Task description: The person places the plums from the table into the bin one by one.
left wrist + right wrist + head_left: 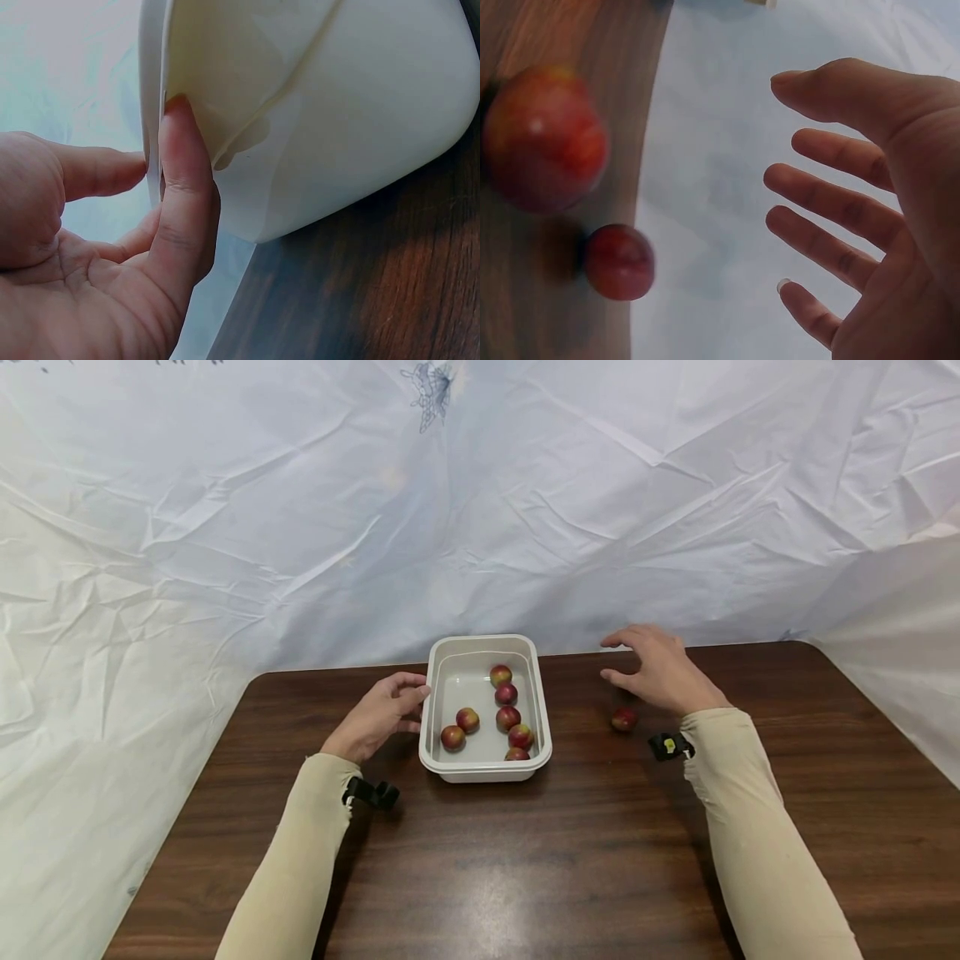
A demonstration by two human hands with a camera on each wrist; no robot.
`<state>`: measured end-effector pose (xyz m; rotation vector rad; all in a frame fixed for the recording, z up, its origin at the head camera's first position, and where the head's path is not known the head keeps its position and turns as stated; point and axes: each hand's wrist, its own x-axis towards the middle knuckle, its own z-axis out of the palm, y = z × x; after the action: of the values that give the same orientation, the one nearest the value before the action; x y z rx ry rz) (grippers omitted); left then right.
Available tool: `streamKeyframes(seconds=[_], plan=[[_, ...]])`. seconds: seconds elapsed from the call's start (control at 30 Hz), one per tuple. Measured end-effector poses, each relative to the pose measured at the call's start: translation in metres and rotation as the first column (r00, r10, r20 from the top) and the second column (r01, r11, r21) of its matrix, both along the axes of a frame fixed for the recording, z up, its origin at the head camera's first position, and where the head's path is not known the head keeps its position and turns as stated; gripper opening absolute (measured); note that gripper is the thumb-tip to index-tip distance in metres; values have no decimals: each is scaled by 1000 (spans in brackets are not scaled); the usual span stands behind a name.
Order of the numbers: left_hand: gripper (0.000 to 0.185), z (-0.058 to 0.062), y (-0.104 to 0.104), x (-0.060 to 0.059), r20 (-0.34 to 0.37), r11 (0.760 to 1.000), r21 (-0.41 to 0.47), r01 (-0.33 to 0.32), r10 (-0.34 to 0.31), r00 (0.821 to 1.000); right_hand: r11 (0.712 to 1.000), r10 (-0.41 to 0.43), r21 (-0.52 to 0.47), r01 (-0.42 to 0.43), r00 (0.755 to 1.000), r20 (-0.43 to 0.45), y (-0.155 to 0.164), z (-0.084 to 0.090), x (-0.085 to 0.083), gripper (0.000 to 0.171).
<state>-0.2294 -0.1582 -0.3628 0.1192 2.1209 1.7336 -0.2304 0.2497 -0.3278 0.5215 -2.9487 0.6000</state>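
Steadying the tub, reaching for loose fruit

We see six fruits in the white tub [534,693], its long axis toward 12 o'clock. Left hand [378,714] touches its wall with straight fingers; right hand [660,672] hovers open, loose fruit [623,718] at its 7 o'clock.

Shallow white plastic tub [542,693], rectangular with rounded corners and a rolled rim, seated flat and upright on dark wood-grain tabletop, near rear edge. Six small red-and-yellow fruits [507,718] inside, loose on the bottom, mostly toward right wall. Two further red fruits [619,261] outside on tabletop, right of tub, well apart from it, close together.
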Motion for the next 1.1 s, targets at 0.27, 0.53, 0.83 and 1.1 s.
streamKeyframes(seconds=[0.27,0.53,0.83,1.1], plan=[[43,-1,0,-1,3,1000,11,1,-2,1000,999,-29,-13,29,999,30,9,-10,-6,44],[43,-1,0,-1,1,1000,16,9,-9,1000,998,-60,2,60,996,65,18,-19,-10,45],[43,0,0,0,1,1000,5,7,-7,1000,995,-90,47,86,992,92,24,-31,-13,48],[44,-2,-1,0,3,1000,8,5,-5,1000,993,-100,78,93,990,100,30,-38,-15,47]])
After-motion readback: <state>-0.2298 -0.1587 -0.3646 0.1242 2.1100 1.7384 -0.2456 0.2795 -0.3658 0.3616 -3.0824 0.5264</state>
